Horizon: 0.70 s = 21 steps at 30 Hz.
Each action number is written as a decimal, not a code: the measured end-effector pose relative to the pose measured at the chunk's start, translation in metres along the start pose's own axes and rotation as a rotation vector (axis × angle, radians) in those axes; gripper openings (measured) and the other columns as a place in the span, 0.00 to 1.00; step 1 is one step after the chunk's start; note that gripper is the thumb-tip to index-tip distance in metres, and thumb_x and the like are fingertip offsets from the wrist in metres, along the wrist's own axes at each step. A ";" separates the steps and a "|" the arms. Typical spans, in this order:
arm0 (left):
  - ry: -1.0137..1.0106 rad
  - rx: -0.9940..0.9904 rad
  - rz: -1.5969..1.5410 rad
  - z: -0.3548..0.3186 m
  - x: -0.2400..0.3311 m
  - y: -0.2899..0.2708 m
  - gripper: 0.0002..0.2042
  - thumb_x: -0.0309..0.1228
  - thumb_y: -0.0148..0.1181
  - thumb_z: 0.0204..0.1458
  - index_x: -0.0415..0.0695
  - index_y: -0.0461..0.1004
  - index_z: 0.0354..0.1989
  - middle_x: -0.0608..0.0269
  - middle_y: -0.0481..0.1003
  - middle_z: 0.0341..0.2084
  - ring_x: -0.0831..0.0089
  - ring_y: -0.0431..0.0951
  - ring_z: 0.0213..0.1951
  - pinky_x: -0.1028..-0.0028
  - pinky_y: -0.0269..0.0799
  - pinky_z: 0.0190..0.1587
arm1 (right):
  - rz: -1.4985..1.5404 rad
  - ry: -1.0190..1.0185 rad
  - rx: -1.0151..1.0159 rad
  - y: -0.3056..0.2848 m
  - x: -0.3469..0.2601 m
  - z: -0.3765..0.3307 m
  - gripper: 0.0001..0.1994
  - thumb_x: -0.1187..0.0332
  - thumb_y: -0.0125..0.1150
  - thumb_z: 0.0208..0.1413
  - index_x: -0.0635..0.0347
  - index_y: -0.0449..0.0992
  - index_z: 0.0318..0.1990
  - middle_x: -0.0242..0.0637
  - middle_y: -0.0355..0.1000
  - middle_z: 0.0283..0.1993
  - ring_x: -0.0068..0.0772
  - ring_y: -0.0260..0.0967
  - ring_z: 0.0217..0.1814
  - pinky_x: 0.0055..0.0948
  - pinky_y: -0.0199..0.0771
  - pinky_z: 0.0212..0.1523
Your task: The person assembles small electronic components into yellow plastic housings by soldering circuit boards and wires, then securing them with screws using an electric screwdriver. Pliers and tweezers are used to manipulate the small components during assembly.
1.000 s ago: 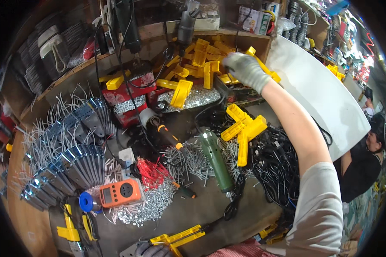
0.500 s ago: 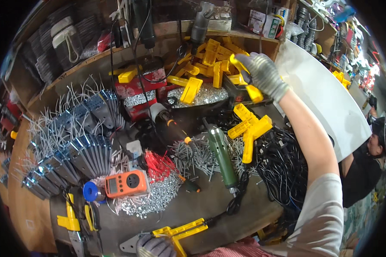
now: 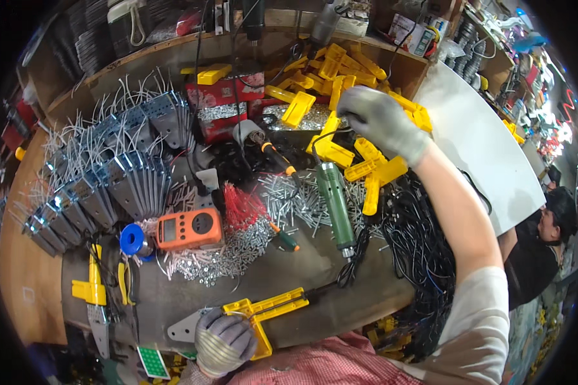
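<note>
My left hand (image 3: 225,340), in a grey-striped glove, is closed at the near edge of the bench on a yellow plastic handle shell (image 3: 281,304). A grey metal plate with holes (image 3: 183,328) sticks out on its left side, and a black cord leaves its right end. My right hand (image 3: 384,122), gloved and blurred, reaches far right with fingers curled at another yellow handle shell (image 3: 332,151), which it seems to grip by the upper end. The fingertips are partly hidden. Just below lie more yellow shells (image 3: 386,171).
A green power screwdriver (image 3: 334,205) lies mid-bench among loose screws. Black cords (image 3: 417,237) heap on the right. An orange meter (image 3: 189,229), blue solder spool (image 3: 133,239) and rows of metal brackets with wires (image 3: 125,183) stand left. A person (image 3: 539,250) sits at right.
My right hand has brought a yellow shell from the pile leftward and nearer. My left hand still holds its shell, and the whole view has shifted.
</note>
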State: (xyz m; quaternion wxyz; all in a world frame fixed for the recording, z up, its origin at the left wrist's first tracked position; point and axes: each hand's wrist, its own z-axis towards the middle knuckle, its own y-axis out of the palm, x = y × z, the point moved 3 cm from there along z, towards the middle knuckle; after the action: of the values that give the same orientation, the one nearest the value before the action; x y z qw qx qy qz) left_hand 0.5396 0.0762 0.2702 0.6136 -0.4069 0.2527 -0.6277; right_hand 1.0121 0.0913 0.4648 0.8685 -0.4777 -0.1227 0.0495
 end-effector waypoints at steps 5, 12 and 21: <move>-0.040 -0.008 -0.091 -0.004 0.003 -0.006 0.10 0.29 0.74 0.38 0.51 0.83 0.32 0.72 0.83 0.37 0.69 0.83 0.46 0.53 0.77 0.56 | -0.504 -0.028 -0.508 0.118 0.066 0.019 0.12 0.77 0.66 0.54 0.53 0.85 0.45 0.41 0.83 0.49 0.48 0.82 0.54 0.41 0.85 0.54; -0.027 0.005 -0.147 -0.006 0.000 -0.010 0.10 0.30 0.74 0.36 0.49 0.83 0.30 0.69 0.84 0.37 0.68 0.84 0.45 0.57 0.79 0.51 | -0.283 -0.215 -0.495 0.161 0.071 -0.010 0.13 0.79 0.65 0.53 0.57 0.85 0.45 0.47 0.83 0.48 0.51 0.82 0.56 0.41 0.84 0.57; -0.063 0.003 -0.143 0.002 -0.008 0.008 0.06 0.35 0.72 0.41 0.50 0.83 0.27 0.71 0.85 0.33 0.69 0.85 0.43 0.55 0.77 0.56 | -0.733 0.174 0.000 -0.005 0.064 -0.051 0.21 0.69 0.62 0.59 0.52 0.77 0.61 0.42 0.81 0.53 0.49 0.81 0.54 0.45 0.82 0.52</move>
State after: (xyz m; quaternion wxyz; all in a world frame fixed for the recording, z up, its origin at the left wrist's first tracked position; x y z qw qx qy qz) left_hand 0.5450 0.0834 0.2636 0.5754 -0.4428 0.2025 -0.6572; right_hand 1.0866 0.0603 0.4532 0.8359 -0.4043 -0.2113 -0.3052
